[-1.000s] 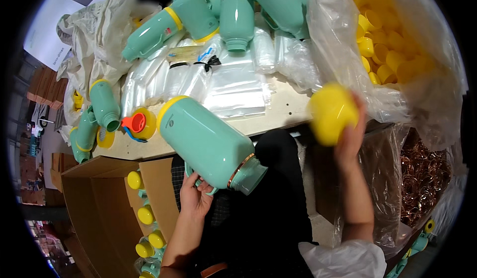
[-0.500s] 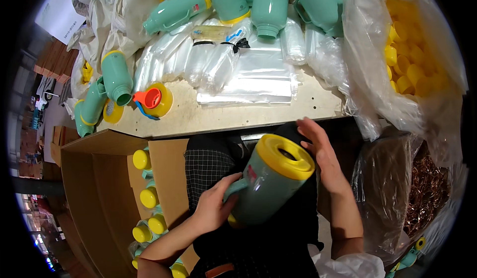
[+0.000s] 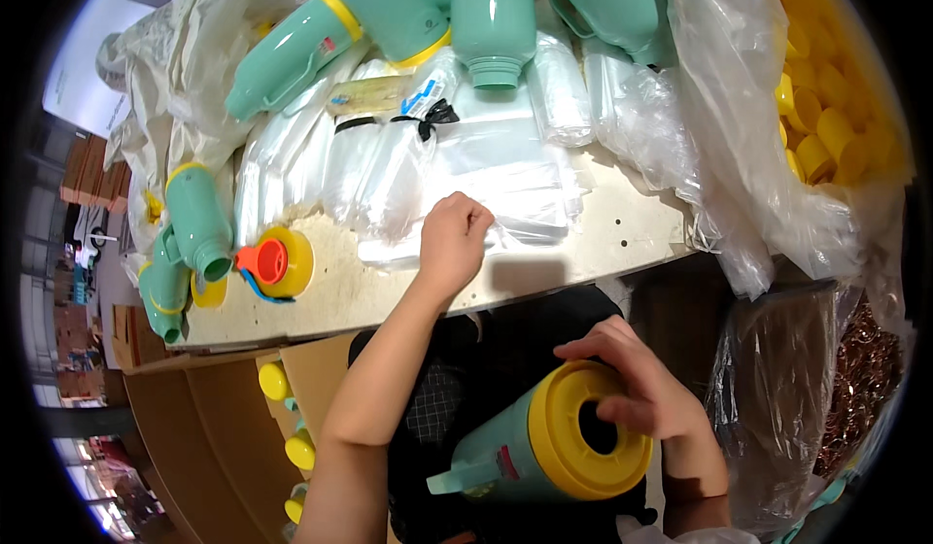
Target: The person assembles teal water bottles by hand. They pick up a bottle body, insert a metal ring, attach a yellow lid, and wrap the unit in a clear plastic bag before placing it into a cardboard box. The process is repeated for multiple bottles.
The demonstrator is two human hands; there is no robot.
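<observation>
A teal jug (image 3: 525,452) with a yellow screw cap (image 3: 583,432) lies on my lap, cap toward the camera. My right hand (image 3: 641,389) rests over the cap's rim and grips it. My left hand (image 3: 452,238) reaches up onto the worktable (image 3: 622,243) with its fingers curled, pinching the edge of a stack of clear plastic bags (image 3: 486,175).
Several teal jugs (image 3: 292,49) lie at the table's back and left edge. An orange and yellow lid (image 3: 277,262) sits on the left. A clear sack of yellow caps (image 3: 826,107) hangs on the right. An open cardboard box (image 3: 224,427) holds capped jugs below left.
My left hand has let go of the jug's handle and risen to the bag stack on the table. The jug has sunk lower on my lap, with my right hand now on its cap.
</observation>
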